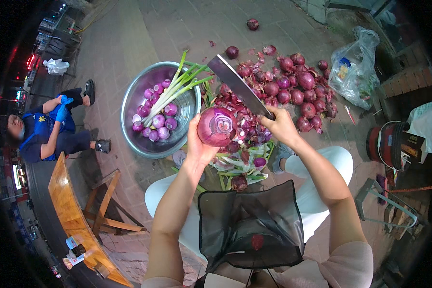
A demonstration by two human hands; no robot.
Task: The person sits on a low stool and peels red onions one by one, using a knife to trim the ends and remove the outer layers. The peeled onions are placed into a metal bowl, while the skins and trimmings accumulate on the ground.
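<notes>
My left hand [198, 144] holds up a large red onion [217, 127], its cut end with pale rings facing me. In my right hand [282, 126] is the handle of a cleaver [237, 84]; its broad blade slants up and to the left, beyond the onion. To the left stands a wide metal basin [129, 144] with several peeled red onions [159, 121] and a bunch of scallions [172, 88] whose green tops lie over the rim. Onion skins and trimmings [246, 124] cover the ground below my hands. Beyond them spreads a heap of unpeeled red onions [306, 80].
A clear plastic bag [358, 72] lies right of the heap. A dark bucket [385, 145] and a metal-framed stool [385, 205] stand at the right. On the left, a person [50, 122] with blue gloves sits behind a wooden table [72, 201]. A black mesh apron [252, 219] covers my lap.
</notes>
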